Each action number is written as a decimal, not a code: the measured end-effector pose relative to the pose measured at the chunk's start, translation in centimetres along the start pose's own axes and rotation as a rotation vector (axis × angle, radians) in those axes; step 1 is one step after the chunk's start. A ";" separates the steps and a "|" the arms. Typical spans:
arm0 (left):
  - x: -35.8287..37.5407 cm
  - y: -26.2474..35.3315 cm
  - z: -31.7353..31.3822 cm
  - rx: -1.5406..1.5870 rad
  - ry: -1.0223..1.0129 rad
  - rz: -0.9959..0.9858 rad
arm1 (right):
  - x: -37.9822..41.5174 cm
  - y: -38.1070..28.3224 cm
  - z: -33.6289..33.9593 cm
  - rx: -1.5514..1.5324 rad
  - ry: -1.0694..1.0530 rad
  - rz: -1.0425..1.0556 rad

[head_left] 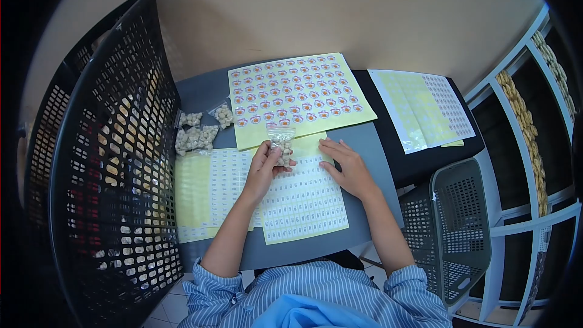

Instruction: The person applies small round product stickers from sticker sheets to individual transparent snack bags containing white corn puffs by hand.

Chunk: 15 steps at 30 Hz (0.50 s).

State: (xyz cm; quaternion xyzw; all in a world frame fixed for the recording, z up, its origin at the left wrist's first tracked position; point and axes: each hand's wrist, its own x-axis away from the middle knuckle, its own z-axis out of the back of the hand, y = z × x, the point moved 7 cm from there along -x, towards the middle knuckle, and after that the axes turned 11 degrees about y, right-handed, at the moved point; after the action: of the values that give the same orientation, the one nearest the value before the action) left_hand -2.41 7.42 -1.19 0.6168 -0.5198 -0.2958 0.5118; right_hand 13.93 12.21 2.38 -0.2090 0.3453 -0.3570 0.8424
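A tall black mesh basket [103,164] is standing against the left edge of the grey table [364,146], filling most of that side. A smaller grey mesh basket [455,225] is sitting on the floor off the table's right front corner, and white shelving [522,146] is running up beyond it with rows of pale goods.

On the table, a yellow sheet of round orange stickers [297,94] is lying along the back edge. A second table surface, black, is adjoining at the right back corner and carrying more label sheets [425,106]. A sheet of small white rectangular labels [303,197] is lying toward the front edge, and another label sheet [209,191] is lying beside it toward the left edge. Filled clear bags [197,133] are lying in a small heap near the left back corner, just beside the black basket.

The left hand [262,170] is gripping a small clear bag of pale pieces [282,143], fingers and thumb clamped on its lower part, holding it upright over the middle of the table, between the sticker sheet and the white labels. The right hand [347,167] is lying flat on the white label sheet, fingers together and stretched out, holding nothing, fingertips pointing toward the bag.
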 end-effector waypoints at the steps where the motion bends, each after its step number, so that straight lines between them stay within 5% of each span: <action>1: 0.0 0.0 -0.1 0.000 -0.004 0.003 | 0.1 0.1 -0.2 0.002 0.002 -0.002; 15: 0.0 0.0 0.0 -0.005 -0.006 0.010 | 0.0 -0.4 0.1 0.012 0.095 -0.003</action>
State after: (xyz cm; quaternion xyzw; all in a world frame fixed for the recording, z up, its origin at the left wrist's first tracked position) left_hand -2.37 7.37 -1.21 0.6118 -0.5237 -0.2963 0.5134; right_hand 13.88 11.97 2.68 -0.1873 0.3825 -0.3699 0.8257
